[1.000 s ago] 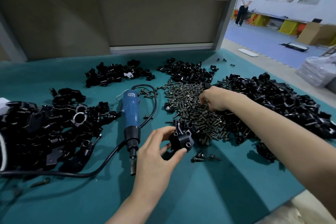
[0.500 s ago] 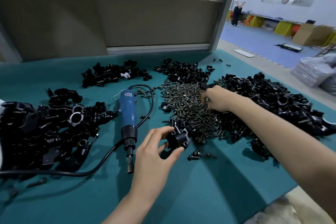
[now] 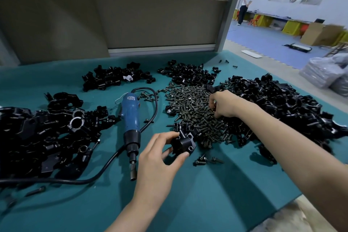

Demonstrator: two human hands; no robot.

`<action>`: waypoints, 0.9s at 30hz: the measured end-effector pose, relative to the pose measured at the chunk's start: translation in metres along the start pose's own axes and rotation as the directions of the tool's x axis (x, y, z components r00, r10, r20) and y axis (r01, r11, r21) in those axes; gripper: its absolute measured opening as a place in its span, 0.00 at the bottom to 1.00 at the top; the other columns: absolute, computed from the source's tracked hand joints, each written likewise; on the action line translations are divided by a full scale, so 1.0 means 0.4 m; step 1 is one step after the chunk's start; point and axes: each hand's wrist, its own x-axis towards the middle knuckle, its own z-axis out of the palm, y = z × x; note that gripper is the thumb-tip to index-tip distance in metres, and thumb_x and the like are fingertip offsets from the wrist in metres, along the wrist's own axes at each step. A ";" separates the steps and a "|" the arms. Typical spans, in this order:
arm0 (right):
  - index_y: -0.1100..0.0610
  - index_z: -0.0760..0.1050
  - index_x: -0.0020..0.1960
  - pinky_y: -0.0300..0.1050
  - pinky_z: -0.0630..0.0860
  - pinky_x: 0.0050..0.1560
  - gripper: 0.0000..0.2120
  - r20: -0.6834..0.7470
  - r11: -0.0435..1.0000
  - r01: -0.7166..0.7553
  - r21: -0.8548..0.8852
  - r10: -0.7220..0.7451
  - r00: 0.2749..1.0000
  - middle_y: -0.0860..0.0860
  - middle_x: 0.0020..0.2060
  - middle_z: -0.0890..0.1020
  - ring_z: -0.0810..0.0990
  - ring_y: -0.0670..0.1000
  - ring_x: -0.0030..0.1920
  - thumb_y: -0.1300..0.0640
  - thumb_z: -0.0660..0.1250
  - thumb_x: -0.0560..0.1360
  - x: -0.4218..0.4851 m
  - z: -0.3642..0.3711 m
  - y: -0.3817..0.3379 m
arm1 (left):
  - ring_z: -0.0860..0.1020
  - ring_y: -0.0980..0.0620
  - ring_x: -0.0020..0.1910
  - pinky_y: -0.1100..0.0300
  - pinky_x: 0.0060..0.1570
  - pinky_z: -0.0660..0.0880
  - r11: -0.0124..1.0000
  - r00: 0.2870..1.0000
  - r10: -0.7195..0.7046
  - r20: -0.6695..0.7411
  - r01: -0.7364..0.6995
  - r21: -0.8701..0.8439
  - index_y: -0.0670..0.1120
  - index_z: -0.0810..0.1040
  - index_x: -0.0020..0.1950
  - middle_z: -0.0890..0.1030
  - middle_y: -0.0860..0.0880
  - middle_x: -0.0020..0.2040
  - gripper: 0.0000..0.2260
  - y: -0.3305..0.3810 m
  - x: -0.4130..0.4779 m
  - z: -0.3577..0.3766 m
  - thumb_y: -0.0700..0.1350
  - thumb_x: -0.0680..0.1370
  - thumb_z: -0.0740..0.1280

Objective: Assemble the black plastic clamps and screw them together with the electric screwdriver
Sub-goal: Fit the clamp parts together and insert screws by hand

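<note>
My left hand (image 3: 158, 158) grips a black plastic clamp (image 3: 183, 144) between thumb and fingers, just above the teal table near the front of the screw pile. My right hand (image 3: 223, 104) reaches into the pile of dark screws (image 3: 195, 107), its fingers curled down among them; what they pinch is hidden. The blue electric screwdriver (image 3: 130, 117) lies on the table left of my left hand, bit pointing toward me, its black cable looping round behind it.
Heaps of black clamp parts lie at the left (image 3: 43, 137), the far middle (image 3: 114, 78) and the right (image 3: 278, 107). A few loose screws (image 3: 205, 160) lie beside the held clamp. The teal table (image 3: 216, 203) ends at the right. A person (image 3: 245, 3) stands far off.
My right hand has shifted slightly within the screw pile, fingers working among the screws. My left hand keeps its hold on the clamp in the same spot.
</note>
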 end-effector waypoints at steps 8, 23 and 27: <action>0.55 0.69 0.50 0.52 0.79 0.46 0.13 -0.086 0.998 0.007 -0.055 -0.011 0.996 0.53 0.42 0.77 0.78 0.56 0.45 0.66 0.69 0.72 -0.015 0.048 0.000 | 0.78 0.59 0.55 0.72 0.53 0.74 1.000 1.000 0.002 0.013 -0.002 -0.010 0.56 0.78 0.53 0.79 0.60 0.50 0.20 -0.006 -0.002 0.000 0.38 0.68 0.77; 0.63 0.79 0.43 0.40 0.80 0.36 0.03 -0.163 0.584 0.333 0.740 -0.324 0.932 0.55 0.32 0.81 0.81 0.53 0.32 0.68 0.71 0.72 -0.217 0.027 -0.173 | 0.81 0.62 0.47 0.74 0.45 0.75 0.988 0.998 -0.060 0.000 0.059 -0.144 0.69 0.70 0.52 0.80 0.65 0.50 0.22 0.011 0.008 0.003 0.59 0.61 0.73; 0.61 0.78 0.42 0.42 0.80 0.38 0.04 -0.169 0.583 0.321 0.747 -0.300 0.939 0.54 0.31 0.81 0.81 0.53 0.33 0.67 0.72 0.72 -0.214 0.027 -0.176 | 0.81 0.64 0.47 0.75 0.45 0.74 0.987 0.998 -0.062 -0.003 0.061 -0.147 0.64 0.71 0.53 0.79 0.67 0.50 0.23 0.005 0.006 0.003 0.52 0.64 0.77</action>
